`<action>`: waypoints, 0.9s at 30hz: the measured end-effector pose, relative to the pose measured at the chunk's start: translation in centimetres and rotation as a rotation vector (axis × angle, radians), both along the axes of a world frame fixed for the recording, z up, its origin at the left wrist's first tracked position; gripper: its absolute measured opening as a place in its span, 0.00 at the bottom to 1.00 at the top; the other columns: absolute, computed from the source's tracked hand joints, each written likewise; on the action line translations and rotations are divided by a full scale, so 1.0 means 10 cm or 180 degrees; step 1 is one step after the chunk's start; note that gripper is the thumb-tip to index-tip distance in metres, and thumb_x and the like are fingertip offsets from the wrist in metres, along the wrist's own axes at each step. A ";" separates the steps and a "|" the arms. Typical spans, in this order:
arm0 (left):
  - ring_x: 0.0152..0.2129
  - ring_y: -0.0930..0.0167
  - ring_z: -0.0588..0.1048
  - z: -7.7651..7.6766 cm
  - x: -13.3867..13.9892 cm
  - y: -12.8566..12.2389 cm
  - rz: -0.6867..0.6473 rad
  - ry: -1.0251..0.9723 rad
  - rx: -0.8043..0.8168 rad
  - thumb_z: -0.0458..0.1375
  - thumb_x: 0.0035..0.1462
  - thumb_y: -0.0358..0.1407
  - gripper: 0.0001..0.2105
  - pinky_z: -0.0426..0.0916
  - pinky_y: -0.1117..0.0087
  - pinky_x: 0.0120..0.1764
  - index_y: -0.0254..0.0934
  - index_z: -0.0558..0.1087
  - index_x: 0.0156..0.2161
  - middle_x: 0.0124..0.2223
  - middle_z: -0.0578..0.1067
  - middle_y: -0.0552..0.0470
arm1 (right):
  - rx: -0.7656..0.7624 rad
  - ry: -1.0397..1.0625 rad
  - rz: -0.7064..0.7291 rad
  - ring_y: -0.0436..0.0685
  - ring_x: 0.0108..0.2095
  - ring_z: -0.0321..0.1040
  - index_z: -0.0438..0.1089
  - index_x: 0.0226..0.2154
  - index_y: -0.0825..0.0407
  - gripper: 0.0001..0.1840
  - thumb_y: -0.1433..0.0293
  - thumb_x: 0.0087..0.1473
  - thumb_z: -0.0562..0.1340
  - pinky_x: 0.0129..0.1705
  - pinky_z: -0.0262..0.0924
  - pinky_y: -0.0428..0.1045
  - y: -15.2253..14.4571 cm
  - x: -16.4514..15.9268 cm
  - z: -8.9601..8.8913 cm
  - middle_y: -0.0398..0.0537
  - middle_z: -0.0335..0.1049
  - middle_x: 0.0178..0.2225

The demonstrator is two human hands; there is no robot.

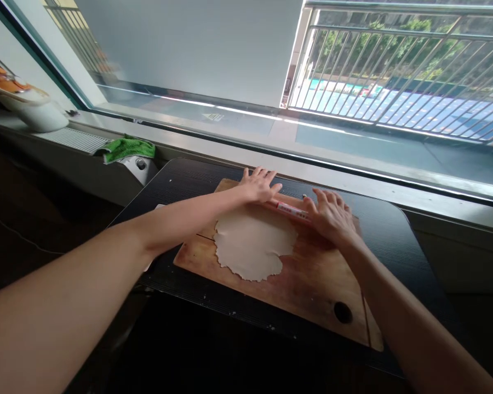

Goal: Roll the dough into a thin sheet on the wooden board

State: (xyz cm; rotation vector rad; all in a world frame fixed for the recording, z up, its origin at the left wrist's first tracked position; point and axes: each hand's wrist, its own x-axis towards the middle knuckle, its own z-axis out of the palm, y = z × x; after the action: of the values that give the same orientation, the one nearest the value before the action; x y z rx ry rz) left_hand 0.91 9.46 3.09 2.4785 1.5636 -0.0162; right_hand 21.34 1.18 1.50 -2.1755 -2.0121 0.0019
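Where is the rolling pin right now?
In the head view, the rolling pin shows between the left hand and the right hand, just right of centre, by the far edge of the dough, over the wooden board.

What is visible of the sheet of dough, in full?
The sheet of dough is pale, thin and roughly round, with a ragged rim and a notch at its near right. It lies flat on the wooden board, left of centre. The left forearm may hide some of its far side. The labelled rod is by its far edge; whether they touch is unclear.
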 end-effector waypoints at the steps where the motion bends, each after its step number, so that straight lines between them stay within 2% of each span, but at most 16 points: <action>1: 0.70 0.57 0.48 -0.02 -0.08 -0.13 -0.0153 -0.0007 0.0018 0.36 0.68 0.52 0.33 0.42 0.43 0.68 0.38 0.53 0.71 0.73 0.54 0.44 | 0.0099 -0.0124 0.0188 0.67 0.66 0.51 0.62 0.64 0.47 0.32 0.52 0.66 0.42 0.63 0.51 0.66 -0.16 -0.02 -0.04 0.55 0.62 0.64; 3: 0.70 0.57 0.50 -0.05 -0.21 -0.33 -0.0450 -0.0052 0.0195 0.37 0.68 0.52 0.32 0.41 0.43 0.68 0.38 0.55 0.70 0.72 0.57 0.44 | 0.0204 -0.0324 0.0524 0.66 0.67 0.49 0.63 0.63 0.46 0.32 0.52 0.66 0.42 0.64 0.49 0.65 -0.39 -0.05 -0.10 0.54 0.62 0.64; 5: 0.70 0.57 0.48 -0.05 -0.22 -0.34 -0.0507 -0.0047 0.0237 0.37 0.68 0.51 0.32 0.39 0.43 0.68 0.38 0.54 0.71 0.72 0.56 0.44 | 0.0136 -0.0357 0.0636 0.67 0.68 0.48 0.63 0.64 0.46 0.33 0.50 0.66 0.43 0.65 0.48 0.67 -0.40 -0.04 -0.09 0.54 0.60 0.65; 7: 0.71 0.58 0.45 -0.02 -0.12 -0.16 -0.0287 0.0042 0.0097 0.37 0.68 0.50 0.32 0.38 0.43 0.68 0.37 0.51 0.72 0.74 0.51 0.45 | -0.0082 -0.0262 0.0438 0.68 0.69 0.46 0.60 0.65 0.48 0.35 0.50 0.66 0.42 0.65 0.47 0.68 -0.19 0.01 -0.04 0.56 0.57 0.67; 10: 0.72 0.59 0.40 0.05 0.07 0.15 0.0148 0.0183 -0.0084 0.36 0.69 0.48 0.32 0.37 0.43 0.68 0.35 0.46 0.73 0.75 0.46 0.44 | -0.0306 -0.0085 -0.0088 0.68 0.70 0.43 0.55 0.68 0.51 0.37 0.51 0.66 0.40 0.66 0.46 0.68 0.17 0.05 0.08 0.58 0.49 0.71; 12: 0.72 0.59 0.40 0.07 0.08 0.14 0.0206 0.0156 -0.0119 0.36 0.69 0.48 0.33 0.36 0.43 0.68 0.35 0.45 0.73 0.75 0.45 0.45 | -0.0289 -0.0074 -0.0154 0.68 0.70 0.43 0.54 0.69 0.53 0.37 0.51 0.66 0.41 0.67 0.45 0.67 0.16 0.03 0.10 0.59 0.48 0.71; 14: 0.71 0.59 0.43 0.05 -0.03 -0.08 0.0063 0.0082 -0.0073 0.36 0.69 0.49 0.33 0.36 0.43 0.68 0.36 0.48 0.73 0.74 0.48 0.45 | -0.0178 -0.0184 0.0062 0.68 0.70 0.44 0.57 0.67 0.53 0.36 0.52 0.67 0.42 0.67 0.46 0.66 -0.08 -0.04 0.04 0.59 0.51 0.70; 17: 0.71 0.59 0.46 -0.03 -0.27 -0.56 -0.0153 -0.0045 0.0218 0.36 0.69 0.49 0.31 0.36 0.44 0.68 0.37 0.53 0.71 0.73 0.53 0.44 | 0.0190 -0.0326 0.0545 0.68 0.69 0.45 0.61 0.65 0.53 0.33 0.54 0.66 0.44 0.66 0.46 0.66 -0.59 -0.14 -0.10 0.58 0.58 0.67; 19: 0.71 0.59 0.45 -0.07 -0.37 -0.75 -0.0196 -0.0137 0.0427 0.37 0.69 0.49 0.31 0.35 0.45 0.69 0.39 0.53 0.71 0.73 0.52 0.46 | 0.0386 -0.0327 0.0674 0.68 0.69 0.44 0.60 0.65 0.53 0.33 0.55 0.66 0.45 0.66 0.44 0.67 -0.76 -0.18 -0.15 0.58 0.59 0.66; 20: 0.71 0.59 0.45 -0.08 -0.37 -0.77 -0.0197 -0.0170 0.0494 0.37 0.69 0.49 0.31 0.34 0.45 0.69 0.39 0.53 0.72 0.74 0.52 0.46 | 0.0384 -0.0317 0.0615 0.69 0.69 0.44 0.60 0.65 0.54 0.33 0.55 0.66 0.45 0.66 0.44 0.67 -0.75 -0.19 -0.14 0.58 0.59 0.67; 22: 0.71 0.60 0.44 -0.05 -0.30 -0.66 -0.0127 -0.0163 0.0481 0.37 0.69 0.48 0.31 0.34 0.45 0.69 0.38 0.53 0.72 0.74 0.51 0.45 | 0.0171 -0.0271 0.0314 0.69 0.69 0.45 0.64 0.63 0.54 0.33 0.55 0.67 0.43 0.66 0.45 0.67 -0.59 -0.21 -0.06 0.58 0.58 0.67; 25: 0.71 0.58 0.44 0.05 -0.09 -0.34 0.0264 0.0062 0.0070 0.40 0.68 0.46 0.30 0.36 0.42 0.68 0.34 0.55 0.70 0.73 0.52 0.41 | -0.0220 -0.0168 -0.0049 0.69 0.68 0.49 0.72 0.56 0.50 0.33 0.55 0.68 0.40 0.64 0.48 0.67 -0.35 -0.26 0.09 0.56 0.62 0.65; 27: 0.71 0.58 0.43 0.12 0.02 -0.21 0.0352 0.0078 0.0050 0.41 0.68 0.43 0.29 0.35 0.41 0.68 0.33 0.56 0.70 0.73 0.52 0.41 | -0.0183 -0.0159 -0.0039 0.69 0.68 0.48 0.72 0.56 0.50 0.33 0.54 0.68 0.40 0.64 0.48 0.67 -0.40 -0.32 0.10 0.55 0.63 0.64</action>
State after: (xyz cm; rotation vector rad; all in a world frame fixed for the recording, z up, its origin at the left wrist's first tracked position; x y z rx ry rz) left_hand 1.14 7.38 4.30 2.4084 1.7146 -0.0172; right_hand 18.12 -2.77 2.47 -2.2442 -2.0499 0.0037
